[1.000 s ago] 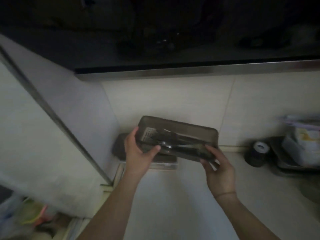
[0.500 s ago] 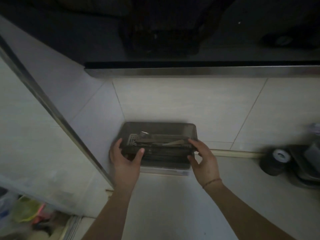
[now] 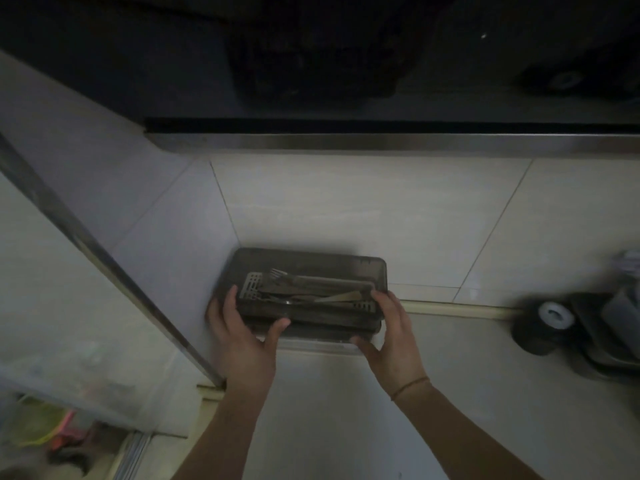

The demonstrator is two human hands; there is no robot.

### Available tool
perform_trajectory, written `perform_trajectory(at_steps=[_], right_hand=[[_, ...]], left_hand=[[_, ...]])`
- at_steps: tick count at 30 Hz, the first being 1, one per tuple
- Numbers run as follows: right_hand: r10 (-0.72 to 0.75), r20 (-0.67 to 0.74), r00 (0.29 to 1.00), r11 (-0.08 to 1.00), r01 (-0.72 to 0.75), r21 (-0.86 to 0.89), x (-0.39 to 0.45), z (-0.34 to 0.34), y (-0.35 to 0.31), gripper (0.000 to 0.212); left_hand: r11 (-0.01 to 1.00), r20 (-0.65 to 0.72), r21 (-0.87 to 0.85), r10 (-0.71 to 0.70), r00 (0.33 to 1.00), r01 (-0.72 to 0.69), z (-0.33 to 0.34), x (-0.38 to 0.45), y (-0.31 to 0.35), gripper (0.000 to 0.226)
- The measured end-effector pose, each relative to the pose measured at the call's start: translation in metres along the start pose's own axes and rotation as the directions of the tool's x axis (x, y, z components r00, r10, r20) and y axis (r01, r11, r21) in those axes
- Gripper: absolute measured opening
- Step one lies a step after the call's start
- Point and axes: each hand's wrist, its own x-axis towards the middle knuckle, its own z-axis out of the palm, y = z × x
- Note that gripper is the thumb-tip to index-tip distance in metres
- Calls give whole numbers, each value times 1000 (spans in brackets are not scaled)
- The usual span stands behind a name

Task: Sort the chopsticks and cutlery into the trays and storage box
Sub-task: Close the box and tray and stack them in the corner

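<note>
A dark, see-through storage box (image 3: 311, 265) with a lid sits in the corner where the counter meets the tiled wall, stacked on other dark trays (image 3: 322, 329). Inside it lie a fork (image 3: 287, 276) and other cutlery (image 3: 332, 296) on a perforated insert. My left hand (image 3: 242, 327) grips the box's left end, thumb on its front. My right hand (image 3: 388, 327) holds the right end, fingers over the corner.
A black roll with a white core (image 3: 545, 323) stands at the right on the counter, with dark trays (image 3: 602, 341) beyond it. A metal-edged panel (image 3: 104, 271) runs diagonally at the left. Coloured items (image 3: 41, 431) lie low at the left.
The box was held tilted in the air; both hands have lowered it level onto the stack in the corner. The view has shifted left.
</note>
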Motion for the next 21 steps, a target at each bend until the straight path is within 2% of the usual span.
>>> perform_trajectory(at_steps=[3, 7, 10, 12, 14, 15, 18, 21], right_hand=[[68, 28, 997, 998, -68, 14, 2, 1, -2, 73], [76, 25, 997, 996, -75, -49, 3, 0, -2, 70], [141, 11, 990, 989, -141, 43, -3, 1, 0, 87], [255, 22, 967, 963, -256, 90, -16, 3, 12, 100], [383, 101, 918, 920, -389, 50, -34, 6, 27, 104], [401, 160, 902, 913, -407, 5, -43, 9, 35, 101], [352, 298, 888, 935, -316, -161, -58, 21, 53, 90], [384, 342, 858, 923, -349, -162, -60, 31, 50, 84]], left_hand=[[993, -18, 114, -17, 1000, 19, 4, -3, 5, 101], [994, -54, 105, -26, 998, 32, 6, -1, 5, 103], [999, -43, 14, -29, 999, 30, 8, -14, -1, 109], [998, -47, -42, -44, 998, 42, 11, -33, -6, 108], [992, -40, -66, -110, 993, 107, 16, -52, -13, 98], [984, -10, -73, -161, 987, 160, 19, -60, -18, 92], [956, 174, -25, -282, 943, 291, 26, -75, -33, 84], [952, 303, 19, -298, 905, 307, 31, -73, -39, 79]])
